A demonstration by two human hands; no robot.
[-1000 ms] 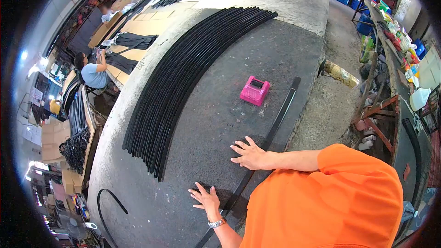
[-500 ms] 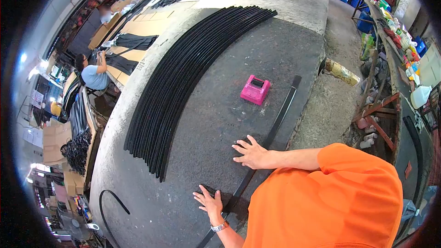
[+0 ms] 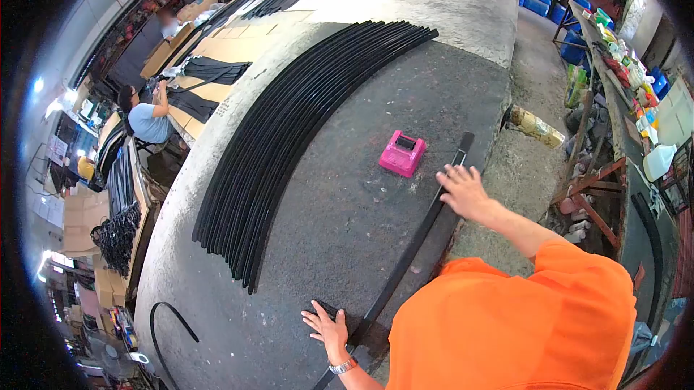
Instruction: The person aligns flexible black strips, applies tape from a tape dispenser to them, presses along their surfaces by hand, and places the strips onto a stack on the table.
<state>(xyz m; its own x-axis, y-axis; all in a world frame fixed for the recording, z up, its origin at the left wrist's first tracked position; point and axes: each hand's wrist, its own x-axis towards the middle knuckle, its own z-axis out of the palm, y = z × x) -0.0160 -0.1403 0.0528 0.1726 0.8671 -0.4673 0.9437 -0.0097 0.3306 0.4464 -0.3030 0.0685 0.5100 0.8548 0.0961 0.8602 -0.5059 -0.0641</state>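
The right hand (image 3: 463, 191) masks a stretch of the long dark strip (image 3: 410, 253), whose lower end runs out of frame at the bottom edge, while a dark shape (image 3: 329, 308) behind the left hand (image 3: 330, 332) is too obscured to identify. The thin black loop (image 3: 153, 328) and orange shirt (image 3: 506, 325) are also cropped below. A background worker's head (image 3: 167, 17) is blurred; writing on wall papers (image 3: 48, 207) is too small to read.

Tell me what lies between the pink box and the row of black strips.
Nothing but bare, dark tabletop with small pale specks lies between the pink box and the row of black strips, as the head view shows.
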